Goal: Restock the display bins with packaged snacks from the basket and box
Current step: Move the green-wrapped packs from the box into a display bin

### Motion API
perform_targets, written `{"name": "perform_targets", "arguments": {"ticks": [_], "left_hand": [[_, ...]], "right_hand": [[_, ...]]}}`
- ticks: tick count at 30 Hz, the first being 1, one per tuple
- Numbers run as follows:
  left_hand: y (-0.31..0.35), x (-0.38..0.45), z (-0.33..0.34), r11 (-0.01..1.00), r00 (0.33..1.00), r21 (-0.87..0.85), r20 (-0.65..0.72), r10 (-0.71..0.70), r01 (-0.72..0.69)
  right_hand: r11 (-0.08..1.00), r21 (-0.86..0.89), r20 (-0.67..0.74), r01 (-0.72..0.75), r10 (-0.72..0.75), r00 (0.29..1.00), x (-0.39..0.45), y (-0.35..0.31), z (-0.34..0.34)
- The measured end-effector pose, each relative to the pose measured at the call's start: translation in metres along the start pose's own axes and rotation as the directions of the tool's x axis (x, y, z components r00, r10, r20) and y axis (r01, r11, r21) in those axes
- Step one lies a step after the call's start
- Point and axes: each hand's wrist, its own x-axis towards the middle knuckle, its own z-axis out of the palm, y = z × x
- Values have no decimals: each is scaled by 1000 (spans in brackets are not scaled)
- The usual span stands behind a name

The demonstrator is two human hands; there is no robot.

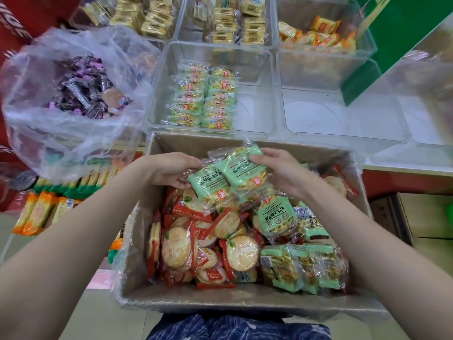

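A cardboard box lined with clear plastic sits in front of me, full of red-wrapped round crackers and green-wrapped cracker packs. Over its far end my left hand grips one green pack and my right hand grips another green pack; the two packs touch. Just beyond the box stands a clear display bin with two rows of the same green packs in its left half.
A clear bin to the right holds nothing. Far bins hold gold packs and orange packs. A clear plastic bag of dark and purple sweets sits at left. Orange and green packs lie lower left.
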Motion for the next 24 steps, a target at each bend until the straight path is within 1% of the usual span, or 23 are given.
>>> {"name": "perform_targets", "arguments": {"ticks": [2, 4, 6, 8, 10, 11, 12, 13, 14, 15, 16, 19, 21, 22, 23, 24], "left_hand": [[1, 3, 4, 997, 1000, -79, 16, 5, -4], [4, 2, 6, 988, 996, -152, 81, 31, -19], [10, -4, 8, 990, 985, -119, 147, 92, -75], [16, -11, 7, 982, 966, -46, 175, 189, -183], [22, -13, 0, 957, 947, -62, 141, 290, -284], [27, -14, -2, 940, 936, -106, 109, 334, -323], [33, -13, -5, 917, 923, -160, 63, 380, -367], [40, -12, -6, 887, 907, -212, 5, 421, -411], [49, -10, -8, 866, 891, -214, -59, 449, -451], [58, -5, -10, 861, 878, -175, -115, 465, -478], [67, -1, -11, 859, 864, -117, -144, 482, -499], [92, 12, -20, 859, 849, 50, -133, 512, -510], [109, 26, -31, 833, 831, 248, -148, 537, -494], [117, 36, -38, 794, 805, 388, -183, 564, -468], [126, 48, -46, 734, 764, 534, -228, 603, -420], [136, 60, -53, 673, 729, 650, -259, 633, -354]], "right_hand": [[997, -75, -30, 15, -18, 999, 1, 6, 15], [986, -159, -54, 41, -50, 997, 1, 7, 25], [978, -190, -42, 80, -90, 995, 0, 2, 31], [960, -229, -63, 160, -178, 982, 0, -6, 32], [933, -272, -204, 235, -294, 934, 4, -19, 28], [942, -222, -275, 251, -307, 911, 6, -27, 25], [962, -116, -296, 246, -270, 916, 10, -34, 21], [974, 14, -245, 225, -215, 946, 12, -42, 18], [972, 108, -159, 209, -191, 969, 14, -48, 18], [970, 124, -109, 208, -195, 975, 18, -54, 18], [974, 75, -108, 216, -207, 972, 24, -61, 19], [953, -108, -216, 284, -301, 929, 55, -89, 12], [913, -247, -223, 325, -380, 898, 77, -112, 2], [870, -363, -222, 335, -430, 875, 88, -124, -2], [799, -497, -209, 339, -489, 847, 100, -137, -6], [702, -636, -193, 321, -547, 814, 114, -147, -9]]}}
